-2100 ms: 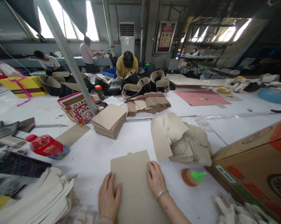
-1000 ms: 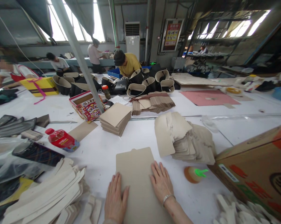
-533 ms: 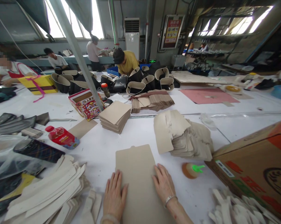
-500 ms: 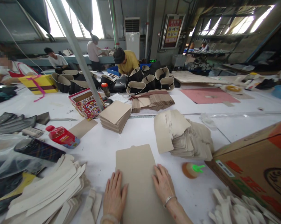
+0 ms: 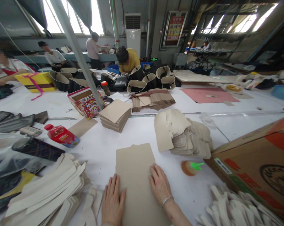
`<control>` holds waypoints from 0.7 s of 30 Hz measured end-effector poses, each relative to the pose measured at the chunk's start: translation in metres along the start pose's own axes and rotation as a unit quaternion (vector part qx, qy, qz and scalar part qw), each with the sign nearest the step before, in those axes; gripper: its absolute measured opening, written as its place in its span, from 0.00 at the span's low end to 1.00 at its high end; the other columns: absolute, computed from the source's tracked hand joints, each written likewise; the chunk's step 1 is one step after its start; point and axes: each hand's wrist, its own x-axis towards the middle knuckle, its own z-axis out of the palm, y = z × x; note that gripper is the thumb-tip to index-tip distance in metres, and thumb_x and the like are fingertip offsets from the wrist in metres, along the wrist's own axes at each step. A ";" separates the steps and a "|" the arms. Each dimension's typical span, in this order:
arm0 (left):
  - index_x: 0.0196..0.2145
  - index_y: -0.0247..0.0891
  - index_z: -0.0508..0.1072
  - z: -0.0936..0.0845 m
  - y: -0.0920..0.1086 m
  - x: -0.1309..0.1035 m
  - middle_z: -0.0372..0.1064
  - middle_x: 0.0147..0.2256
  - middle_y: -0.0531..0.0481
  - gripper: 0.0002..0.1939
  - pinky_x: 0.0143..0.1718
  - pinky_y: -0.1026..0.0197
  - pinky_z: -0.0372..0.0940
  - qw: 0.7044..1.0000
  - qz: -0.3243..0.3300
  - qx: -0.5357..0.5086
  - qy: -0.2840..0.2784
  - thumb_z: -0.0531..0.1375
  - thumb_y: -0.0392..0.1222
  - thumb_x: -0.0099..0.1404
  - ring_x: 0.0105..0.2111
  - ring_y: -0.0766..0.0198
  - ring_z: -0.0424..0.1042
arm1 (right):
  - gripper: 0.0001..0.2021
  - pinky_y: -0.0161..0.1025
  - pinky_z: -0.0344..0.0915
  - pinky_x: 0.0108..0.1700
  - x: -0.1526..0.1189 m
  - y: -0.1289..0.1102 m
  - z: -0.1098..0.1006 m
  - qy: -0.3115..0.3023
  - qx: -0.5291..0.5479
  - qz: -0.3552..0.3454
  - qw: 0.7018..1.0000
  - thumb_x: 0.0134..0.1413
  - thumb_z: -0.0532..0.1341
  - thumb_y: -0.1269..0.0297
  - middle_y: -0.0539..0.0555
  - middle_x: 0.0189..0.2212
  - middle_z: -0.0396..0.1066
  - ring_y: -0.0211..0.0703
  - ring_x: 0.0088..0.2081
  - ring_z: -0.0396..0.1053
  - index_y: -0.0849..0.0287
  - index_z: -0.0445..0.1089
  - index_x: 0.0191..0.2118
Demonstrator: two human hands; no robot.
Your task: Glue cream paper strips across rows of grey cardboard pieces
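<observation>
A long beige board (image 5: 137, 182) lies flat on the white table, its far edge pointing away from me. My left hand (image 5: 113, 199) rests flat along the board's left edge, fingers stretched forward. On the opposite edge lies my right hand (image 5: 160, 185), fingers extended and touching the board, with a bracelet at the wrist. A glue bottle with a green nozzle (image 5: 190, 168) lies to the right of my right hand. Beyond the board are a stack of beige rectangles (image 5: 115, 114) and a pile of curved beige pieces (image 5: 182, 135).
Long beige strips (image 5: 45, 188) lie at left, near a red bottle (image 5: 62, 135). A large cardboard box (image 5: 255, 163) and a pile of strips (image 5: 236, 207) stand at right. A slanted metal pole (image 5: 78, 56) rises beyond. Several people work across the table.
Both hands have shifted slightly against the board, the right hand a little to the left. The whole view has moved slightly. One seated person at the back has raised their head.
</observation>
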 end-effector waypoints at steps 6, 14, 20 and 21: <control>0.60 0.41 0.50 0.001 0.002 -0.007 0.51 0.60 0.47 0.29 0.56 0.46 0.54 0.999 -0.002 -0.038 0.009 0.50 0.47 0.61 0.60 0.54 0.49 | 0.20 0.43 0.53 0.58 -0.004 0.001 -0.003 -0.005 0.010 0.002 1.000 0.55 0.48 0.64 0.58 0.56 0.58 0.47 0.57 0.54 0.60 0.63 0.53; 0.61 0.41 0.48 0.001 0.006 -0.020 0.50 0.60 0.46 0.30 0.57 0.46 0.53 0.999 0.007 -0.042 0.018 0.49 0.47 0.62 0.60 0.54 0.48 | 0.21 0.42 0.52 0.59 -0.020 0.004 -0.003 -0.021 0.000 0.009 1.000 0.56 0.48 0.64 0.58 0.58 0.56 0.46 0.58 0.52 0.61 0.62 0.54; 0.60 0.40 0.49 0.003 0.006 -0.023 0.49 0.60 0.46 0.30 0.57 0.46 0.52 0.999 0.002 -0.033 0.003 0.50 0.47 0.62 0.60 0.54 0.48 | 0.22 0.42 0.51 0.59 -0.024 0.006 0.001 -0.027 -0.004 0.011 1.000 0.57 0.47 0.63 0.56 0.60 0.52 0.46 0.60 0.49 0.60 0.60 0.56; 0.60 0.40 0.49 0.002 0.006 -0.022 0.50 0.60 0.46 0.30 0.57 0.46 0.52 0.999 0.001 -0.033 0.001 0.50 0.47 0.62 0.60 0.54 0.48 | 0.22 0.43 0.51 0.59 -0.024 0.006 0.002 -0.029 -0.007 0.009 1.000 0.57 0.47 0.63 0.57 0.60 0.52 0.46 0.60 0.49 0.61 0.59 0.56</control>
